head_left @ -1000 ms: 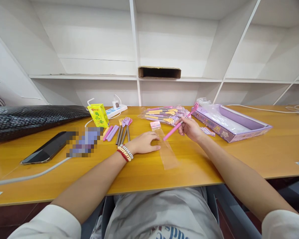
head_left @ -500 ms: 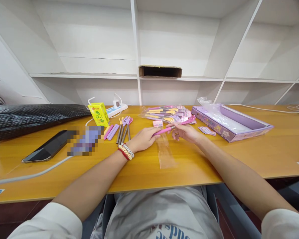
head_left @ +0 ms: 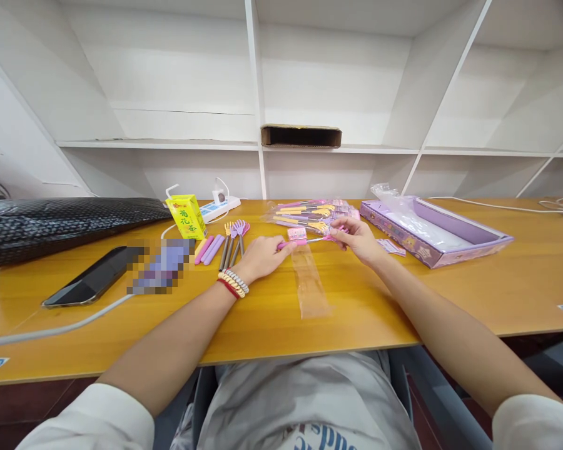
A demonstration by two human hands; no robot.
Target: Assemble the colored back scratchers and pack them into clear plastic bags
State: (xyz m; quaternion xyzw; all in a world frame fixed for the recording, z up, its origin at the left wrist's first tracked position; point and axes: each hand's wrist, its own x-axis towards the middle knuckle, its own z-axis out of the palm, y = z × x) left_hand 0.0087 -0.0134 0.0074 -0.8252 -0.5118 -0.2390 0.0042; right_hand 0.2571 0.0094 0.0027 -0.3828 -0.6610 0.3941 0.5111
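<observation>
A pink back scratcher (head_left: 313,240) lies level between my hands, a stretch of metal rod showing in its middle. My left hand (head_left: 264,257) is closed round the pink handle end. At the other end, the fingers of my right hand (head_left: 359,240) pinch the pink claw head, which they partly cover. Beneath the scratcher a clear plastic sleeve (head_left: 312,290) with a pink printed header (head_left: 296,234) lies flat on the table. Left of my left hand are several claw heads on dark rods (head_left: 233,245) and several loose coloured handles (head_left: 209,249). Behind are packaged back scratchers (head_left: 304,212).
At right stands a purple open box (head_left: 469,255) with clear plastic in it, printed cards (head_left: 391,247) beside it. At left are a yellow drink carton (head_left: 186,215), a power strip (head_left: 220,207), a phone (head_left: 91,275), a cable and a black bag (head_left: 65,228).
The scratcher has turned from slanted to nearly level and come over the sleeve's header. My right hand has shifted onto its claw head; more metal rod shows. My left hand has moved slightly left.
</observation>
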